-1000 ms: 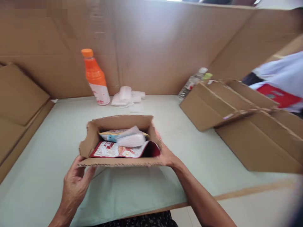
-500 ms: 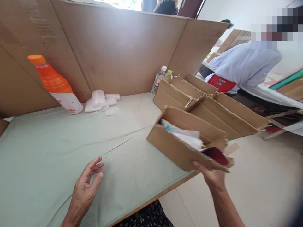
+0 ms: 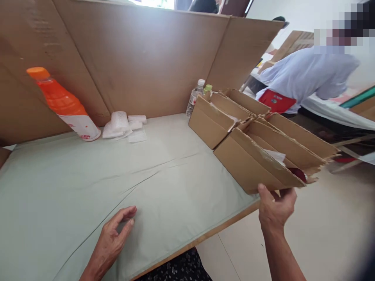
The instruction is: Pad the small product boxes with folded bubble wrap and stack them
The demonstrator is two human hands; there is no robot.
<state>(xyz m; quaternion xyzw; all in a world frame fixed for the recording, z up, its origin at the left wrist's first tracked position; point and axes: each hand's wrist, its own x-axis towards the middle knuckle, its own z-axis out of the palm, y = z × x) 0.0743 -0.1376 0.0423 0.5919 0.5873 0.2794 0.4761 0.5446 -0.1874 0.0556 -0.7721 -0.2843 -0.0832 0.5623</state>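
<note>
Head view: my right hand (image 3: 275,207) grips from beneath the low, rough-edged brown corrugated cardboard box (image 3: 258,166) at the table's (image 3: 88,187) right edge; white and red packets show inside. My left hand (image 3: 113,242) rests loosely curled on the smooth pale-green cloth.

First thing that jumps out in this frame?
The orange bottle, leaning at the far left against the cardboard wall. Next, the row of open cardboard boxes along the table's right edge, with the right hand at the nearest box, which juts past the edge. The left hand rests on the pale green cloth.
</note>
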